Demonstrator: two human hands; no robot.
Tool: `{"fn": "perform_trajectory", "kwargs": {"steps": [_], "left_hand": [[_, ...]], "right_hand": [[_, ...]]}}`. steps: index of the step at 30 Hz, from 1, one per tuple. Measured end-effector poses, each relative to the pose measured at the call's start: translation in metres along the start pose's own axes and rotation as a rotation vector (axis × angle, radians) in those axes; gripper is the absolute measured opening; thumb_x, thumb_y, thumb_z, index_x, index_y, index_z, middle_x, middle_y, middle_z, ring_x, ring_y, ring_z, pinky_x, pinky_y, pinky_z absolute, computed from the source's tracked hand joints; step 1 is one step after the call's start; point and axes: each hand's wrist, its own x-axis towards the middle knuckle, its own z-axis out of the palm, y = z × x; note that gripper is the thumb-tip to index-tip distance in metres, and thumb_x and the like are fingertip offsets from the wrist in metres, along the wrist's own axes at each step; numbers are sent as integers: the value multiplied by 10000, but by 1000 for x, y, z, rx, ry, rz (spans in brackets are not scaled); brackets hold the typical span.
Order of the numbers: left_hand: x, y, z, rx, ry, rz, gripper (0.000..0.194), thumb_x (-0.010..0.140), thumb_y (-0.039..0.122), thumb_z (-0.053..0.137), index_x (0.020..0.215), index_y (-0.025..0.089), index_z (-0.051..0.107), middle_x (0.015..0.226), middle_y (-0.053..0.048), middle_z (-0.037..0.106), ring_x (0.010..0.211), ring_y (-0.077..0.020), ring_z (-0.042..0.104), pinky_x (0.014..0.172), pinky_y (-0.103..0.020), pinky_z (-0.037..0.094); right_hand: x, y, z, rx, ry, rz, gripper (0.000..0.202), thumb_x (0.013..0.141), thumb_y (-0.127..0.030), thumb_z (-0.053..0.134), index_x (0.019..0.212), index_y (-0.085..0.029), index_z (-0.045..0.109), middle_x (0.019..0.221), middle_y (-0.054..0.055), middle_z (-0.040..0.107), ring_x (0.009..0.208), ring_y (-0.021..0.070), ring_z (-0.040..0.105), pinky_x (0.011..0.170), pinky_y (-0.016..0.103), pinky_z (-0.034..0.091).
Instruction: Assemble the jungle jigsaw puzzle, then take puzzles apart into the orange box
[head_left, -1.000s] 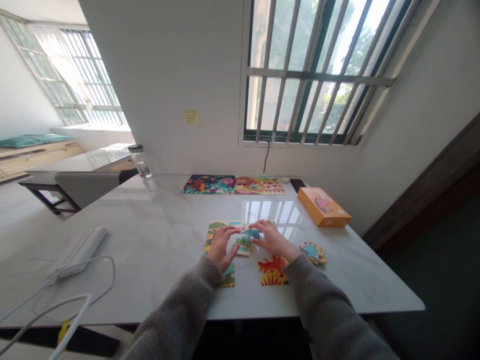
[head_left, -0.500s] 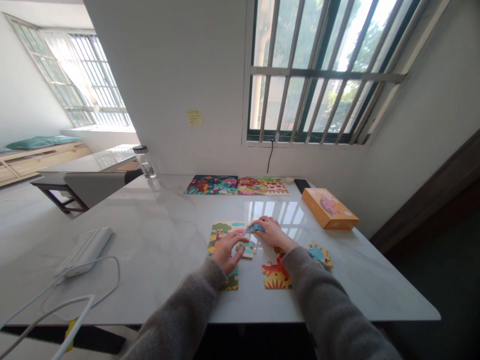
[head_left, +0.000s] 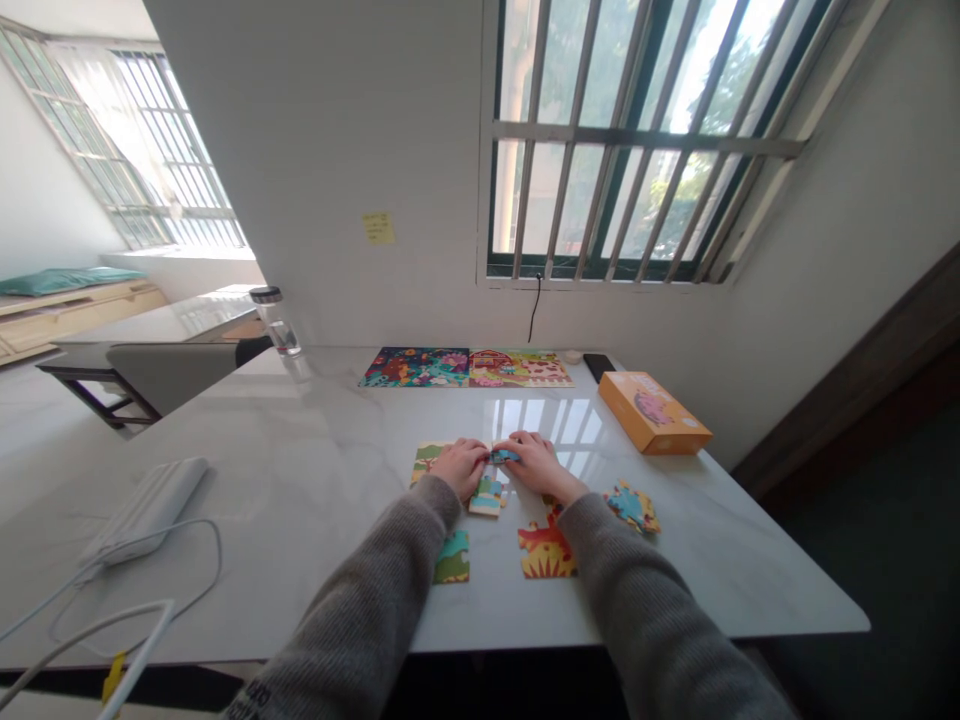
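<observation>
Right hand [head_left: 535, 463] grips puzzle piece [head_left: 505, 456] over marbled table [head_left: 315, 490], barred window [head_left: 611, 140] beyond.

Furnished room: barred window [head_left: 645, 137], curtain [head_left: 109, 120]

Left hand [head_left: 463, 466] near right hand [head_left: 535, 462], fingers [head_left: 477, 455] curled, forearms [head_left: 375, 585] angled inward

The left hand [head_left: 461, 466] covers part of the puzzle [head_left: 427, 457]; the right hand [head_left: 534, 463] partly hides the blue piece [head_left: 504, 457] between them. Beyond the left hand, writing on the yellow note [head_left: 379, 228] is too small to read.
</observation>
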Motion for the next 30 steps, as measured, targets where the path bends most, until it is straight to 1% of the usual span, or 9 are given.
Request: {"fn": "perform_trajectory", "kwargs": {"steps": [4, 7, 12, 14, 17, 20, 25, 28, 30], "left_hand": [[-4, -2, 3, -46, 18, -24, 283, 913, 196, 502, 1100, 214, 713, 1176, -75, 693, 1101, -261, 583, 984, -447, 462], [-6, -5, 5, -54, 25, 1, 317, 911, 200, 495, 1149, 216, 705, 1200, -72, 691, 1122, -256, 564, 1001, -441, 450], [-6, -6, 8, -32, 22, 44, 338, 933, 239, 487, 1205, 222, 686, 1244, -55, 682, 1117, -249, 547, 1023, -437, 424], [-7, -5, 7, -31, 12, 41, 336, 937, 248, 488, 1210, 222, 682, 1255, -54, 679, 1123, -255, 545, 1019, -442, 421], [-7, -5, 5, -41, 11, 41, 336, 934, 257, 498, 1214, 226, 680, 1251, -58, 680, 1113, -259, 547, 1009, -440, 425], [-8, -5, 5, -51, 15, 44, 333, 932, 266, 499, 1206, 234, 685, 1240, -58, 681, 1104, -248, 546, 1018, -426, 424], [-7, -6, 7, -60, 3, 39, 323, 937, 290, 499, 1193, 237, 689, 1245, -56, 676, 1122, -246, 544, 1029, -427, 417], [-7, -8, 3, -106, 18, 36, 296, 935, 273, 492, 1134, 225, 705, 1209, -68, 682, 1119, -248, 559, 996, -421, 437], [-8, -9, -5, -151, 22, 38, 256, 916, 257, 504, 1052, 218, 719, 1120, -69, 696, 1058, -237, 586, 963, -401, 455]], "right_hand": [[0, 2, 3, -13, -7, 5, 365, 952, -317, 528, 1293, -409, 621, 1361, 65, 541, 1243, 295, 442, 1041, 505, 327], [0, 3, 5, -14, -20, -3, 384, 960, -332, 519, 1323, -432, 598, 1410, 50, 528, 1276, 303, 421, 1056, 520, 315], [0, 3, 5, 11, -17, -16, 445, 937, -259, 528, 1351, -417, 578, 1421, 43, 540, 1277, 310, 439, 1068, 546, 324], [-1, 5, 0, 93, 47, -40, 479, 933, -218, 504, 1392, -348, 551, 1418, 65, 542, 1278, 291, 456, 1084, 518, 346], [-4, 12, -12, 245, 251, -55, 536, 924, -124, 411, 1441, -241, 496, 1362, 107, 571, 1259, 246, 487, 1095, 456, 391], [-10, 22, -21, 304, 378, -12, 565, 895, -69, 369, 1420, -218, 513, 1271, 105, 613, 1206, 239, 520, 1083, 462, 417], [-18, 26, -21, 246, 311, 34, 494, 876, -45, 375, 1286, -174, 619, 1210, 117, 642, 1150, 249, 534, 1045, 451, 439], [-21, 13, -20, 237, 291, 4, 388, 897, -85, 424, 1193, -172, 661, 1130, 116, 664, 1092, 252, 549, 1004, 433, 448], [-22, 1, -21, 272, 271, -42, 304, 903, -117, 474, 1115, -176, 683, 1037, 98, 674, 1020, 240, 568, 962, 412, 459]]}}
